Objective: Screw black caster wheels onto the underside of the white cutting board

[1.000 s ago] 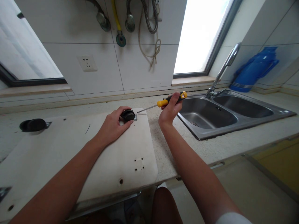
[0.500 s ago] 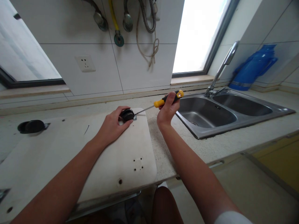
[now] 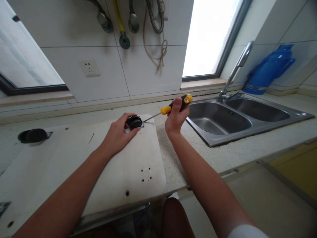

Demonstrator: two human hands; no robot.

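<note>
- Countertop [image 3: 235, 152]: carries the lot. Its front edge runs just beyond the board's near edge; right forearm crosses the strip between board and sink.
- White board [image 3: 119, 175]: rounded corners; probably stiff and fairly heavy, best lifted by opposite edges.
- Double-bowl sink [image 3: 257, 130]: its left rim bounds sideways room for the right elbow.
- Left hand [image 3: 121, 132]: thumb and fingers pinching the caster from both sides.
- Right hand [image 3: 176, 115]: closed round the screwdriver handle, thumb on top.
- Screwdriver [image 3: 166, 110]: yellow and black; likely light, rigid, surest held by the thick handle. Shaft slopes down leftward over the board's right edge.
- Black caster [image 3: 135, 122]: just inside the board's far right corner. Presumably light, hard, inclined to roll; grip the wheel sides.
- Metal plate [image 3: 143, 125]: at caster's base; screwdriver tip there, contact too small to confirm.
</note>
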